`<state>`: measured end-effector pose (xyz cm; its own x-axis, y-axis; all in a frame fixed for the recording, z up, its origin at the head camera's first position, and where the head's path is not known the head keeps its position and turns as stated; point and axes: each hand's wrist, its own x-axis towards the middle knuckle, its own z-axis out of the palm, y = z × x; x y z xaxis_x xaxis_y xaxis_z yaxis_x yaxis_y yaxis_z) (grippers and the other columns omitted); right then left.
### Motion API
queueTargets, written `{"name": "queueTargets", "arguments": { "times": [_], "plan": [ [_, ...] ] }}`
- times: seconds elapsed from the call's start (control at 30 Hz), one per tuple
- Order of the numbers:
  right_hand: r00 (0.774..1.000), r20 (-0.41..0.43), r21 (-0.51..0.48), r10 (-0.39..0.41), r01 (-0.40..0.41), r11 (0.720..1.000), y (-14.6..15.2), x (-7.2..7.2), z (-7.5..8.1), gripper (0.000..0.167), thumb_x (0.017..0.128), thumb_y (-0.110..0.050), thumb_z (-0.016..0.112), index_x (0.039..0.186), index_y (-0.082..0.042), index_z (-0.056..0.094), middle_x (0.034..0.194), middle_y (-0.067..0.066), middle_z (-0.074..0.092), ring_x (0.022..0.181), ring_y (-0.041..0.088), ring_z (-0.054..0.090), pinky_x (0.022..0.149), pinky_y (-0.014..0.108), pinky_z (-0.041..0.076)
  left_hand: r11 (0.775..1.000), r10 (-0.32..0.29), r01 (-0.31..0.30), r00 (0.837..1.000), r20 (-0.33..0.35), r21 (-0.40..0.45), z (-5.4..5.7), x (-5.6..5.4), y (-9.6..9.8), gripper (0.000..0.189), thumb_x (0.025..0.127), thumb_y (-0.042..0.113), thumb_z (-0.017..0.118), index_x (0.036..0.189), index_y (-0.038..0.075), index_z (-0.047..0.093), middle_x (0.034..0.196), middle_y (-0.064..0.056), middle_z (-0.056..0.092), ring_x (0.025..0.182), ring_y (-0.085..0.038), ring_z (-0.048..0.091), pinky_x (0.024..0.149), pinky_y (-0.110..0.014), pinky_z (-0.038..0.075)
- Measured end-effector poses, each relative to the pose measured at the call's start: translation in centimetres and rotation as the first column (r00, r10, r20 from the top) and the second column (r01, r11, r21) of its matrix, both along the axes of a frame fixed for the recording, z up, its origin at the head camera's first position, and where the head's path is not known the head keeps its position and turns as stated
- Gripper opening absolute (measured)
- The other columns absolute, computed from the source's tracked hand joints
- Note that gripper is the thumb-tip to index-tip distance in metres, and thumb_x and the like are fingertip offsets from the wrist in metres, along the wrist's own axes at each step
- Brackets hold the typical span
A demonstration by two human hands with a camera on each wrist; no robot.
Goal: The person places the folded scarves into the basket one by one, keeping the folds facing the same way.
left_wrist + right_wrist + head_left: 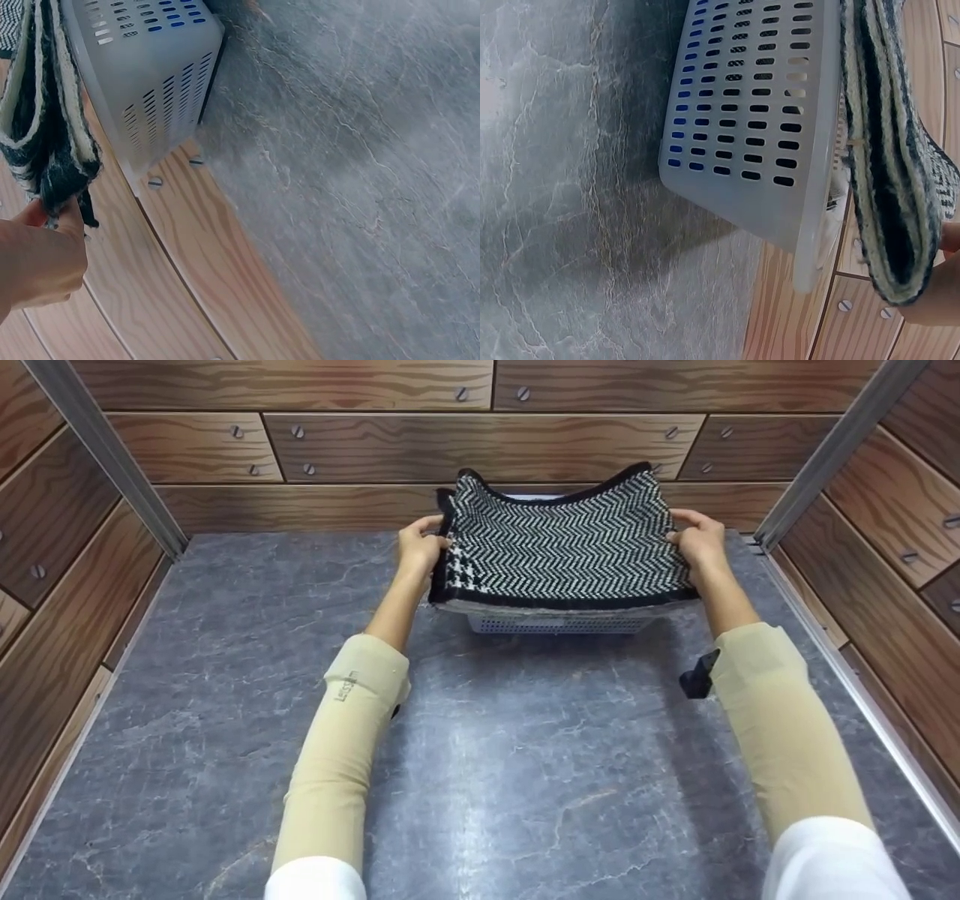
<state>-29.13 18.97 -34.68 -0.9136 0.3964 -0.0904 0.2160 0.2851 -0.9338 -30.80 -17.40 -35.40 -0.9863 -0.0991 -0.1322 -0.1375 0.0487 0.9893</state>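
Note:
A thick folded cloth [562, 540] with a black-and-white zigzag weave and dark edging is stretched between both hands over a white slotted plastic basket [525, 624]. My left hand [421, 546] pinches its left edge between thumb and fingers, where the layers bunch together in the left wrist view. At the opposite edge, my right hand [701, 544] grips the cloth with the thumb on top. The cloth's far corners rise and its middle sags. Its layered side [889, 187] passes just above the basket rim in the right wrist view. Most of the basket's inside is hidden.
The basket stands on a grey marbled surface [487, 750] near the back. Wood-patterned panels [480, 442] enclose the back and sides, with metal posts [124, 465] at the corners. Something blue shows through the basket's slots.

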Motion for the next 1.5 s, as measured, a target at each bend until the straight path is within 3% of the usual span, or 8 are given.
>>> {"name": "queueTargets", "arguments": {
  "times": [0.2, 0.3, 0.43, 0.57, 0.8, 1.07, 1.27, 1.5],
  "plan": [
    [1.000, -0.025, 0.038, -0.010, 0.011, 0.999, 0.0, 0.0, -0.3, 0.046, 0.088, 0.006, 0.048, 0.133, -0.007, 0.049, 0.141, 0.007, 0.035, 0.120, 0.013, 0.031, 0.095, 0.017, 0.026, 0.999, 0.020, -0.022, 0.999, -0.048, -0.025, -0.1, -0.2, 0.3, 0.043, 0.080, -0.012, 0.054, 0.119, 0.005, 0.061, 0.124, -0.009, 0.052, 0.098, -0.017, 0.047, 0.075, -0.021, 0.042],
    [0.998, -0.058, 0.063, -0.029, 0.032, 0.997, -0.1, -0.1, -0.5, 0.045, 0.087, 0.007, 0.050, 0.130, -0.006, 0.052, 0.103, 0.007, 0.059, 0.094, 0.010, 0.046, 0.080, 0.016, 0.033, 0.999, 0.026, -0.029, 0.997, -0.066, -0.035, -0.1, -0.1, 0.3, 0.043, 0.079, -0.014, 0.054, 0.118, 0.003, 0.061, 0.118, -0.010, 0.057, 0.095, -0.015, 0.050, 0.072, -0.018, 0.042],
    [0.992, -0.116, 0.082, -0.052, 0.061, 0.995, -0.3, -0.1, -0.8, 0.043, 0.083, 0.010, 0.051, 0.124, -0.003, 0.056, 0.054, -0.009, 0.039, 0.051, 0.003, 0.033, 0.054, 0.018, 0.030, 0.997, 0.043, -0.047, 0.996, -0.074, -0.054, 0.0, 0.0, 0.4, 0.042, 0.079, -0.013, 0.054, 0.117, 0.002, 0.061, 0.110, -0.010, 0.061, 0.093, -0.015, 0.052, 0.072, -0.019, 0.042],
    [0.988, -0.142, 0.088, -0.062, 0.075, 0.993, -0.4, -0.1, -0.9, 0.043, 0.082, 0.011, 0.049, 0.122, -0.001, 0.058, 0.058, -0.010, 0.047, 0.054, 0.002, 0.038, 0.054, 0.017, 0.033, 0.995, 0.061, -0.064, 0.997, -0.051, -0.075, -0.1, -0.6, 0.7, 0.043, 0.076, -0.013, 0.057, 0.113, 0.008, 0.066, 0.102, -0.008, 0.064, 0.091, -0.017, 0.056, 0.077, -0.025, 0.044],
    [0.988, -0.144, 0.142, -0.054, 0.074, 0.987, -0.3, 0.0, -0.8, 0.042, 0.083, 0.009, 0.050, 0.122, -0.003, 0.058, 0.076, -0.005, 0.057, 0.068, 0.005, 0.046, 0.062, 0.018, 0.037, 0.994, 0.072, -0.082, 0.988, -0.134, -0.073, -3.0, -3.7, 0.7, 0.041, 0.074, -0.013, 0.059, 0.106, 0.011, 0.069, 0.095, -0.006, 0.065, 0.087, -0.014, 0.056, 0.074, -0.020, 0.043],
    [0.992, -0.115, 0.176, -0.055, 0.075, 0.982, -0.3, 0.0, -1.0, 0.043, 0.083, 0.007, 0.050, 0.124, -0.006, 0.058, 0.086, 0.001, 0.059, 0.071, 0.006, 0.045, 0.062, 0.019, 0.037, 0.973, 0.078, -0.104, 0.988, -0.130, -0.207, 0.0, 0.2, 1.0, 0.039, 0.079, -0.010, 0.058, 0.114, 0.006, 0.064, 0.100, -0.010, 0.065, 0.084, -0.014, 0.053, 0.073, -0.018, 0.040],
    [0.994, -0.094, 0.192, -0.053, 0.070, 0.979, -0.5, -0.1, -1.0, 0.043, 0.086, 0.005, 0.049, 0.126, -0.008, 0.057, 0.114, 0.016, 0.058, 0.086, 0.013, 0.048, 0.068, 0.019, 0.037, 0.943, 0.073, -0.128, 0.980, -0.184, -0.309, 0.3, 0.4, 1.2, 0.041, 0.077, -0.008, 0.060, 0.114, 0.009, 0.066, 0.091, -0.011, 0.065, 0.079, -0.018, 0.053, 0.069, -0.025, 0.042],
    [0.994, -0.097, 0.221, -0.052, 0.073, 0.973, -0.7, 0.1, -0.8, 0.041, 0.086, 0.004, 0.049, 0.125, -0.008, 0.057, 0.116, 0.018, 0.058, 0.093, 0.018, 0.050, 0.071, 0.020, 0.037, 0.897, 0.048, -0.133, 0.978, -0.205, -0.422, 0.9, 0.3, 1.4, 0.040, 0.077, -0.004, 0.062, 0.114, 0.012, 0.066, 0.096, -0.009, 0.067, 0.087, -0.018, 0.058, 0.074, -0.028, 0.044]
  ]
}}
